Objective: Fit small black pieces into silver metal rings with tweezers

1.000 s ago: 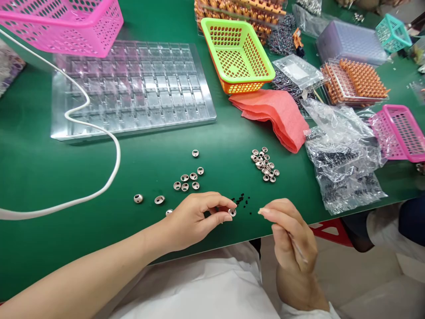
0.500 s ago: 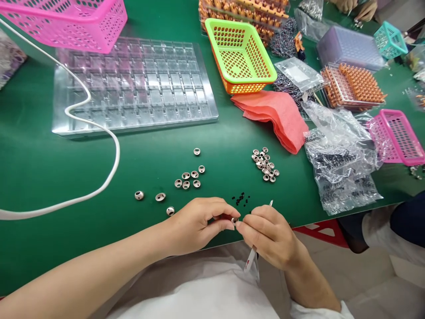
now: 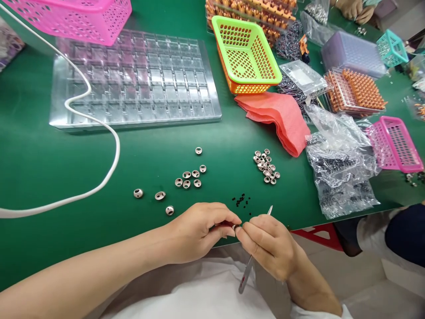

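Note:
My left hand (image 3: 201, 232) is pinched, thumb against forefinger, around a small silvery domed metal part (image 3: 235, 227), mostly hidden by fingertips. My right hand (image 3: 270, 246) keeps a pair of tweezers (image 3: 245, 277) in its curled fingers, tips pointing up and away from me. Its thumb and forefinger meet the same metal part. Just beyond the hands lie several tiny black pieces (image 3: 240, 201). A cluster of domed metal parts with holes (image 3: 265, 166) sits to the right, and a looser group (image 3: 186, 184) to the left.
A clear compartment tray (image 3: 139, 84) lies at the back left, crossed by a white cable (image 3: 117, 150). Behind stand a green basket (image 3: 277, 75) and a pink basket (image 3: 114, 22). A red cloth (image 3: 275, 113) and plastic bags (image 3: 341, 164) lie right. A co-worker's hands (image 3: 355, 9) show far off.
Both hands have come slightly nearer to me, still meeting at the metal part. The tweezers' rear end has swung a little left. The camera view has shifted slightly.

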A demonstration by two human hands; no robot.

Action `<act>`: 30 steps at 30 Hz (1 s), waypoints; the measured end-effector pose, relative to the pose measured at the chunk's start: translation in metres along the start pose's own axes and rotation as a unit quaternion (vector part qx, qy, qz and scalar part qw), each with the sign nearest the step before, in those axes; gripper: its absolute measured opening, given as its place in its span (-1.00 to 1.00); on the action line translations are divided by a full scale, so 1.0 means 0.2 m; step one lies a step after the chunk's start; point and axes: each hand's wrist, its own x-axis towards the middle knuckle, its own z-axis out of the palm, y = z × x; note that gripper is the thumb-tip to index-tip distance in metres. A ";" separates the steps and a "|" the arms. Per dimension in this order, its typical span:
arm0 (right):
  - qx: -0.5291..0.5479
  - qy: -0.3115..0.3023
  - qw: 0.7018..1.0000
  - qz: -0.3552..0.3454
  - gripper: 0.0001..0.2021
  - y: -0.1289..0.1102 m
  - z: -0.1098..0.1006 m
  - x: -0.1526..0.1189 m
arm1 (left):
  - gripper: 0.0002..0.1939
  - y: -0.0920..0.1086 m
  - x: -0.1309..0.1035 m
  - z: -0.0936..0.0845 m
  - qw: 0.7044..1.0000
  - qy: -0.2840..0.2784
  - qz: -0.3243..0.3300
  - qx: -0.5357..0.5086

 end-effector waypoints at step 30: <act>0.050 -0.047 0.998 0.003 -0.74 0.04 0.01 0.03 | -0.78 -0.01 0.01 0.01 0.998 0.012 -0.037 -0.054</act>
